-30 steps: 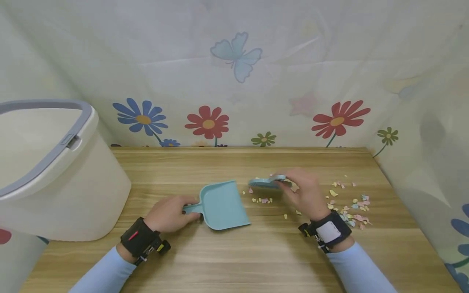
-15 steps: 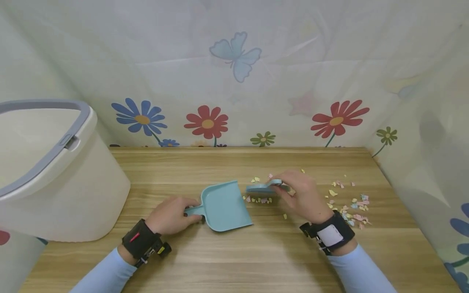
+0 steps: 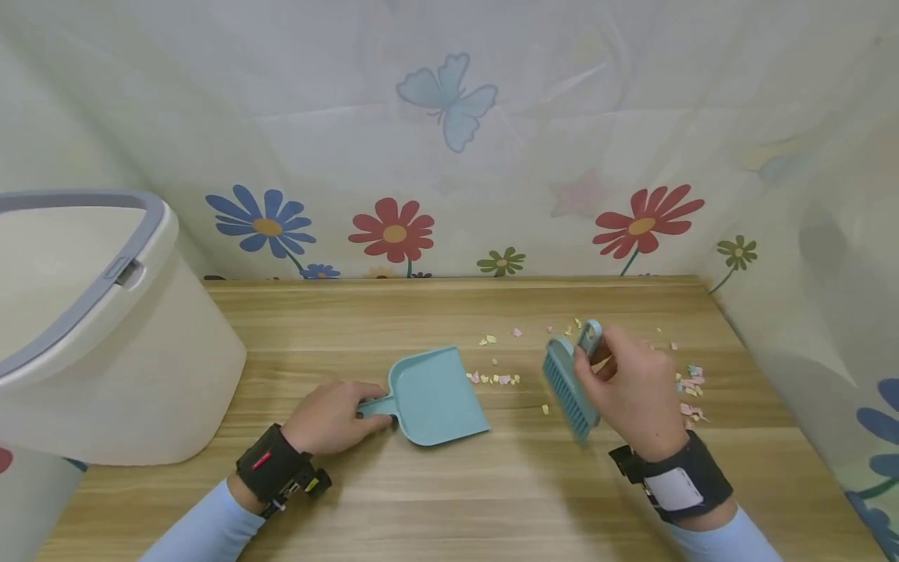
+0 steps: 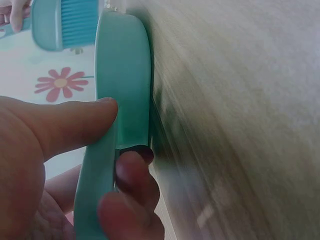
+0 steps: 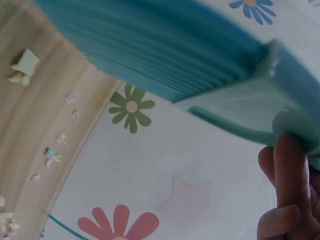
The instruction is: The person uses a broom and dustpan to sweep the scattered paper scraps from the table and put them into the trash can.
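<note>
A light blue dustpan [image 3: 435, 396] lies on the wooden table, its wide edge facing right. My left hand [image 3: 335, 416] grips its handle; in the left wrist view the thumb and curled fingers wrap that handle. My right hand [image 3: 635, 390] holds a small blue hand brush [image 3: 570, 382] by its handle, tilted, with the bristles toward the left. The right wrist view shows the bristles lifted off the table. Small pastel paper scraps [image 3: 504, 379] lie just right of the dustpan's edge, with more scraps [image 3: 691, 382] to the right of the right hand, partly hidden by it.
A large white bin [image 3: 175, 351] with a grey rim stands at the left of the table [image 3: 421, 507]. Behind the table hangs a curtain [image 3: 316, 140] printed with flowers and a butterfly. A few scraps [image 3: 489, 339] lie farther back.
My right hand has moved right with the brush, which has turned from lying crosswise to a raised, slanted pose. The scraps near the dustpan are now uncovered. My left hand has hardly moved.
</note>
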{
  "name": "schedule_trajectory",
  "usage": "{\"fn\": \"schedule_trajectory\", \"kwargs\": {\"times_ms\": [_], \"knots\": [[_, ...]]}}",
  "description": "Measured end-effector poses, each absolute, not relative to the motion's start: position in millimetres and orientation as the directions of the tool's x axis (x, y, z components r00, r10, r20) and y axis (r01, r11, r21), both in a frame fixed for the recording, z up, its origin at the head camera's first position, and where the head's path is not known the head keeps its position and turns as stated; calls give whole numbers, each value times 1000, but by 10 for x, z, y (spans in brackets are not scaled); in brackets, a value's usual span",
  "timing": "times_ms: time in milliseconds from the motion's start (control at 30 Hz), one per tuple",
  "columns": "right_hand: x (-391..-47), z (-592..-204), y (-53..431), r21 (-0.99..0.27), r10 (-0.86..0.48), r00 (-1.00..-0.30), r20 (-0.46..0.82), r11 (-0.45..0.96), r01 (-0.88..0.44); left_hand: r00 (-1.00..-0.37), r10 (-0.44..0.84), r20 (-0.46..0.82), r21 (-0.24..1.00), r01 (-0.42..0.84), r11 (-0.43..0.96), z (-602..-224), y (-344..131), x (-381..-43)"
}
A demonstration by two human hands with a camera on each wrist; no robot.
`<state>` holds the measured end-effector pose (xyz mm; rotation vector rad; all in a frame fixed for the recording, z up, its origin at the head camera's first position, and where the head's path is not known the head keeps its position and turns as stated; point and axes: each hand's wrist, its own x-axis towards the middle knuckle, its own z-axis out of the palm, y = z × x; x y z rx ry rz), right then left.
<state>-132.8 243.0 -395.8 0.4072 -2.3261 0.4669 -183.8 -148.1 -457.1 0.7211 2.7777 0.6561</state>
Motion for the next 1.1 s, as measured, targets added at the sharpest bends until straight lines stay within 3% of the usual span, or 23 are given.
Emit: {"fn": "schedule_trajectory", "kwargs": {"times_ms": [433, 667, 900, 1100], "knots": [[-1531, -4229, 1911, -133, -249, -621, 743, 854, -503, -882, 460, -105, 465, 365, 807, -4540, -1454, -1841], [-1621, -4225, 1616, -173, -324, -611, 722, 770, -614, -877, 470, -102, 477, 371, 797, -4542, -1446, -1834], [-1657, -4119, 1700, -314, -281, -606, 744, 652, -689, -876, 476, -79, 460, 392, 797, -4559, -1428, -1817], [-1709, -4009, 1874, -252, -245, -600, 762, 740, -623, -886, 457, -82, 448, 376, 811, -4562, -1458, -1802]]}}
